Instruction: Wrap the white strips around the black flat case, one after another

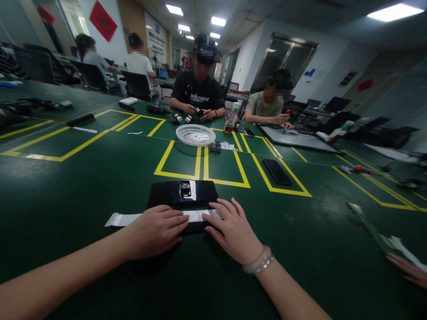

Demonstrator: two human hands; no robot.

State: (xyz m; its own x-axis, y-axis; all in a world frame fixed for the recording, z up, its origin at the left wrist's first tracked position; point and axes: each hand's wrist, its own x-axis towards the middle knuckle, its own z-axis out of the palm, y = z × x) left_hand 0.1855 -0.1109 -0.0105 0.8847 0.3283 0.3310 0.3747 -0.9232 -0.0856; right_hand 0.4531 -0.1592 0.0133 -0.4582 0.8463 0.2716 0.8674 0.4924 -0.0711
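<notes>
Bare forearms [76, 271] along the bottom edge, and here's the left hand [158, 231] at lower centre, fingers flat and unclenched on a silvery ribbon strip [126, 219]! The right hand [235, 231] fans its loose fingers, one tip on the strip. Beneath it, a black panel [165, 194]; mid-right, a dark phone [276, 171] on the green table [333, 249].

The bare left hand [160, 231] and bare right hand [235, 233] rest, fingers extended, on a flat silvery-white strip [128, 219] laid across a flat black rectangular panel [167, 194]; beyond, on the dark green tabletop [300, 249], sit a round white slotted plastic basket [179, 134] and a black rectangular phone [276, 171]; a black-shirted person [196, 94] sits opposite.
</notes>
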